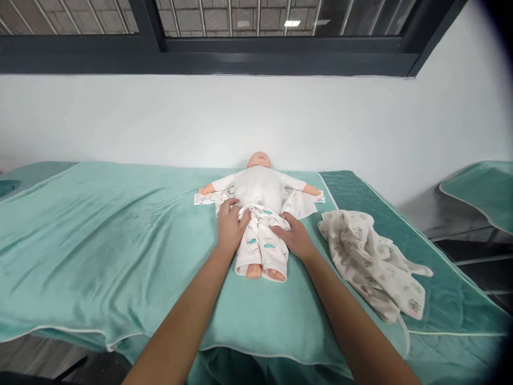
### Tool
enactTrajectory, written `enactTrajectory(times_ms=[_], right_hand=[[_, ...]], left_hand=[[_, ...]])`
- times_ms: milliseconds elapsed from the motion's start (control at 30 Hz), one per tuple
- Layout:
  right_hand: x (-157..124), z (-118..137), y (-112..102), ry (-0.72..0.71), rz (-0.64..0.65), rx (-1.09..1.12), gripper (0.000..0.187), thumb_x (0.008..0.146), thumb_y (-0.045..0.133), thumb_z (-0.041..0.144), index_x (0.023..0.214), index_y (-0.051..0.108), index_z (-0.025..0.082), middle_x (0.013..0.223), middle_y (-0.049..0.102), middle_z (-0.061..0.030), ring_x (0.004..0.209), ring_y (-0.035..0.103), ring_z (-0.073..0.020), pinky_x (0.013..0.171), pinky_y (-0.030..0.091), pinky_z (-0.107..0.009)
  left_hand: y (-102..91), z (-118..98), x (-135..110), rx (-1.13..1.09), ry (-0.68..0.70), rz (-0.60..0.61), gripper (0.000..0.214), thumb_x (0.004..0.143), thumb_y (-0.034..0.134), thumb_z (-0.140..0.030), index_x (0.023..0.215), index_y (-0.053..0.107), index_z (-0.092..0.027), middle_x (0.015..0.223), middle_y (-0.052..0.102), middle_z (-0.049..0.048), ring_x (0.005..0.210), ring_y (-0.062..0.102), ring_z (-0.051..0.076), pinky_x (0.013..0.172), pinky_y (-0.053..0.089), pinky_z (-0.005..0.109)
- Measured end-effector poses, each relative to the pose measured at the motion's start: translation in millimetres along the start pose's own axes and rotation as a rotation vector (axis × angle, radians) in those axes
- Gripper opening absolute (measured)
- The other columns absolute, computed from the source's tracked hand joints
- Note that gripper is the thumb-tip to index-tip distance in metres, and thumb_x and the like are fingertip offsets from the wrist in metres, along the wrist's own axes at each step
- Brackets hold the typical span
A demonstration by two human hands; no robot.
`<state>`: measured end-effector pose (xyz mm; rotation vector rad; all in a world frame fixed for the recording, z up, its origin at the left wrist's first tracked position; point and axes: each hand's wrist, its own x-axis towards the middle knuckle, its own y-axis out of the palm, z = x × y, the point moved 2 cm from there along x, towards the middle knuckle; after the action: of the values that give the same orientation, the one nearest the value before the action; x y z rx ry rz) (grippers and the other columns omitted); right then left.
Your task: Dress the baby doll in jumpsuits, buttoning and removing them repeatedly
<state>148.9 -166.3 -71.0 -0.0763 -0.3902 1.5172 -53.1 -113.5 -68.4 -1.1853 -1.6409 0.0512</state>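
A baby doll (258, 187) lies on its back, head toward the wall, arms spread wide. Its torso and arms are white, and both feet show below the cuffs of small white trousers (260, 243) with a green animal print. The trousers cover its legs up to about the hips. My left hand (231, 227) grips the waistband at the left side, thumb over the cloth. On the opposite side my right hand (294, 235) is closed on the trousers near the hip. Beneath the doll's arms a white printed top (300, 206) is spread out.
A crumpled printed cloth or garment (372, 262) lies right of the doll on the bed. Green blankets (120, 230) cover the bed, which meets a white wall (180, 117) under a barred window. Another green-covered surface (484, 187) stands at far right.
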Motion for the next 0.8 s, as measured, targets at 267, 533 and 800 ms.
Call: enactTrajectory(times_ms=[267, 533, 800], right_hand=[[7.1, -6.8, 0.9, -0.012, -0.149, -0.080, 0.024, 0.082, 0.061, 0.044, 0.082, 0.054, 0.021, 0.072, 0.054, 0.0046, 0.071, 0.047, -0.0152, 0.064, 0.038, -0.026], [9.5, -7.9, -2.5, -0.019, -0.153, -0.063, 0.020, 0.081, 0.061, 0.040, 0.083, 0.061, 0.020, 0.072, 0.056, 0.0037, 0.070, 0.047, -0.0150, 0.065, 0.038, -0.025], [-5.2, -2.9, -2.8, 0.042, -0.110, -0.035, 0.026, 0.081, 0.061, 0.043, 0.075, 0.060, 0.018, 0.065, 0.052, 0.0039, 0.065, 0.044, -0.0138, 0.059, 0.036, -0.024]], left_hand=[[-13.7, -10.9, -7.4, -0.047, -0.035, 0.001, 0.030, 0.092, 0.054, -0.034, 0.066, 0.057, -0.019, 0.122, 0.061, 0.0086, 0.117, 0.052, 0.026, 0.103, 0.042, 0.044], [-54.1, -34.7, -61.2, -0.139, -0.042, 0.217, 0.028, 0.091, 0.057, -0.039, 0.071, 0.054, -0.019, 0.136, 0.052, 0.0066, 0.124, 0.045, 0.026, 0.102, 0.041, 0.043], [-44.4, -26.6, -59.5, -0.143, -0.123, 0.253, 0.026, 0.089, 0.060, -0.041, 0.079, 0.051, -0.020, 0.139, 0.047, 0.0073, 0.127, 0.044, 0.026, 0.103, 0.042, 0.042]])
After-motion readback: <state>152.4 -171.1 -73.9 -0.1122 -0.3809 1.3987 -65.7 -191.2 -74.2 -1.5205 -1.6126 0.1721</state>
